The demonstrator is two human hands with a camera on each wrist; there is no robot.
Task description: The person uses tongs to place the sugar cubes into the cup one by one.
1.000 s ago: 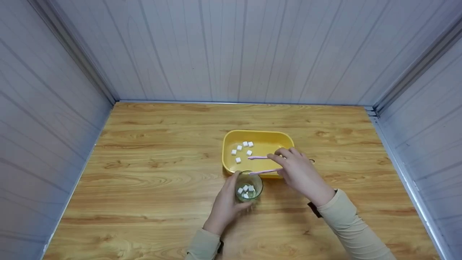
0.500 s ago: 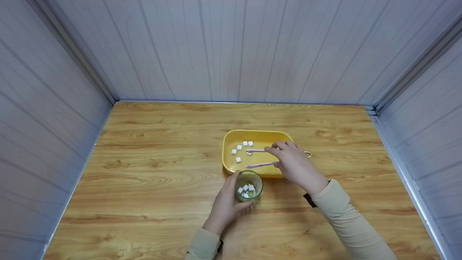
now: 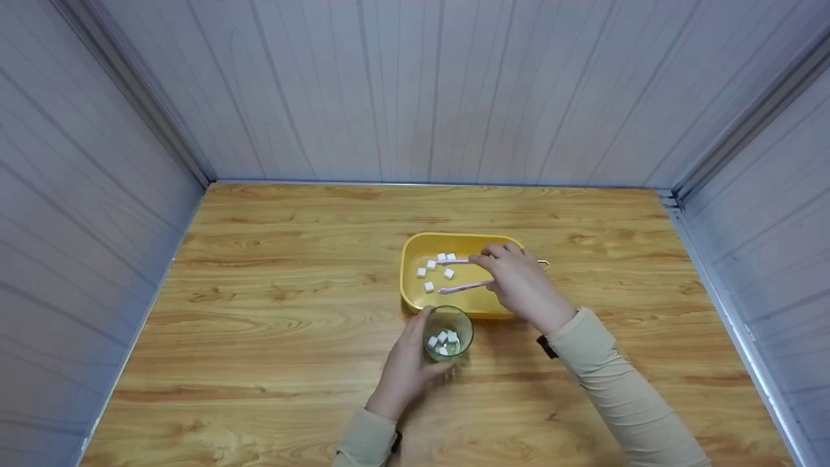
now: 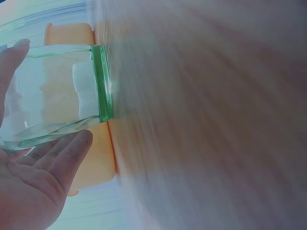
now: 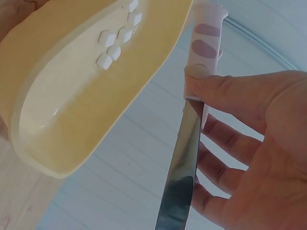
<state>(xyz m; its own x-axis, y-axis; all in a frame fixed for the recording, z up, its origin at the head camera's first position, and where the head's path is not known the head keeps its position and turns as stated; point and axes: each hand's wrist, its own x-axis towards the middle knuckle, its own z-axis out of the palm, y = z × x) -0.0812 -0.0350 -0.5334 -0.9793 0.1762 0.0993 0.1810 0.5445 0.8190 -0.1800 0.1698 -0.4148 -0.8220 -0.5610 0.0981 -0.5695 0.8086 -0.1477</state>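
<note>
The left hand (image 3: 403, 371) grips the glass (image 3: 447, 320), probably slippery and breakable, while the right hand (image 3: 522, 287) holds springy-looking, parted tongs (image 3: 463, 287) near cubes (image 3: 449, 274), likely light, best nipped across opposite faces.

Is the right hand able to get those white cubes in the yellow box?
Probably yes: the right hand holds pink tongs spread near the white cubes, and the yellow box is open on top.

Tray (image 3: 480, 303) set near frame centre; cubes (image 3: 449, 274) scattered in its left half; glass (image 3: 452, 318) placed lower, more cubes (image 3: 442, 337) contained.
</note>
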